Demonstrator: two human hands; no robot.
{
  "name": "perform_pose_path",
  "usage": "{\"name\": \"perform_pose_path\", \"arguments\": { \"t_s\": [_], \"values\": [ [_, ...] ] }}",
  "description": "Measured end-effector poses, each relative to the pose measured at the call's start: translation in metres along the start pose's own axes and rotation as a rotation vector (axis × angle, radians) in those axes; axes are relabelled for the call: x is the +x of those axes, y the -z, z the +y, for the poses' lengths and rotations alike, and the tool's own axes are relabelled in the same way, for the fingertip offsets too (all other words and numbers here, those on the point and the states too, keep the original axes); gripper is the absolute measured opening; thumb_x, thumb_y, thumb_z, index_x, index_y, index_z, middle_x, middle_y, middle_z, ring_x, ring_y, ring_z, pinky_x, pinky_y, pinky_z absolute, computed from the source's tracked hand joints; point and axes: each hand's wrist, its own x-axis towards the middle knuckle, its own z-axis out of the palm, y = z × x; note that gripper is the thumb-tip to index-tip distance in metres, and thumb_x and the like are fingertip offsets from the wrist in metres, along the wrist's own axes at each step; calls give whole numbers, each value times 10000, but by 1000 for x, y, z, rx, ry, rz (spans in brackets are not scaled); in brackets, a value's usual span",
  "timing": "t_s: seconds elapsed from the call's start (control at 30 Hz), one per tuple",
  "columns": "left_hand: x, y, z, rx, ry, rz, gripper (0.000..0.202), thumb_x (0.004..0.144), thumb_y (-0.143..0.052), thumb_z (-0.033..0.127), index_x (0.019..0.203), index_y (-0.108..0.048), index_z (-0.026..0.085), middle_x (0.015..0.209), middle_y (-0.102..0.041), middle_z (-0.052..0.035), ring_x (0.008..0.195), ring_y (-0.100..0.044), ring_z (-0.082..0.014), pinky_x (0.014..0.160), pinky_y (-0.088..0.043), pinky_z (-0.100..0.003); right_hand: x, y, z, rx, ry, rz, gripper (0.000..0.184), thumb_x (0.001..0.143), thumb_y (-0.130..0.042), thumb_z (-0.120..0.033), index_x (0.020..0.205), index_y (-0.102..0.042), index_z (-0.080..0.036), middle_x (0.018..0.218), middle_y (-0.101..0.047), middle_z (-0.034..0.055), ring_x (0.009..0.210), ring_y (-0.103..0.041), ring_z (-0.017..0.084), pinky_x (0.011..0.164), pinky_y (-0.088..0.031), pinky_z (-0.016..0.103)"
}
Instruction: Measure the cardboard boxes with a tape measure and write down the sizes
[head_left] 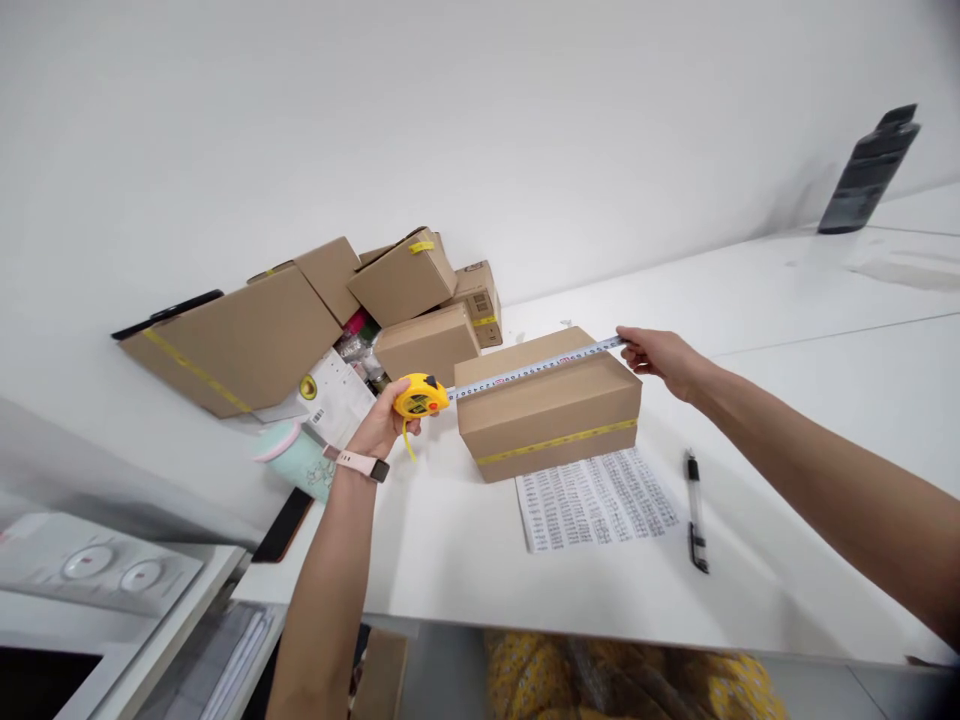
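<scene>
My left hand point(384, 420) is closed around the yellow case of a tape measure point(421, 396), held just left of a brown cardboard box point(551, 415) with a yellow tape stripe. The white blade point(536, 367) runs across the box's top far edge. My right hand point(660, 357) pinches the blade's end at the box's right corner. I wear a watch with a pink strap on the left wrist.
A pile of cardboard boxes point(322, 310) leans against the white wall behind. A printed sheet point(596, 498) and a black pen point(695, 510) lie on the white table point(825, 330) in front of the box. A mint-green cup point(296, 455) and a dark phone point(283, 525) lie at left.
</scene>
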Motion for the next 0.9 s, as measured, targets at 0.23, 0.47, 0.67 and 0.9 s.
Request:
{"name": "perform_pose_path", "arguments": {
  "t_s": [0.23, 0.47, 0.67, 0.9],
  "values": [
    [10, 22, -22, -3, 77, -8, 477, 809, -620, 436, 1139, -635, 92, 861, -762, -105, 458, -563, -114, 416, -436, -230, 11, -13, 16, -315, -7, 56, 357, 781, -655, -550, 669, -605, -215, 812, -675, 78, 799, -577, 246, 667, -391, 342],
    [21, 30, -27, -14, 92, -56, 484, 830, -594, 451, 1141, -632, 82, 881, -762, -128, 454, -561, -115, 424, -442, -240, 13, -12, 20, -268, -81, -37, 441, 774, -652, -649, 812, -628, -211, 982, -728, 130, 823, -652, 248, 638, -479, 337],
    [25, 31, -29, -6, 100, -93, 480, 845, -578, 456, 1143, -647, 86, 838, -756, -125, 429, -536, -108, 434, -453, -243, 13, -12, 25, -205, -110, -55, 470, 762, -661, -679, 846, -643, -217, 997, -746, 144, 845, -681, 284, 651, -515, 373],
    [27, 26, -29, -9, 86, -123, 479, 843, -596, 447, 1153, -633, 84, 841, -758, -128, 455, -559, -118, 429, -464, -234, 13, -12, 24, -209, -145, -57, 472, 783, -655, -672, 902, -651, -216, 1052, -744, 138, 890, -682, 284, 684, -511, 366]
  ]
}}
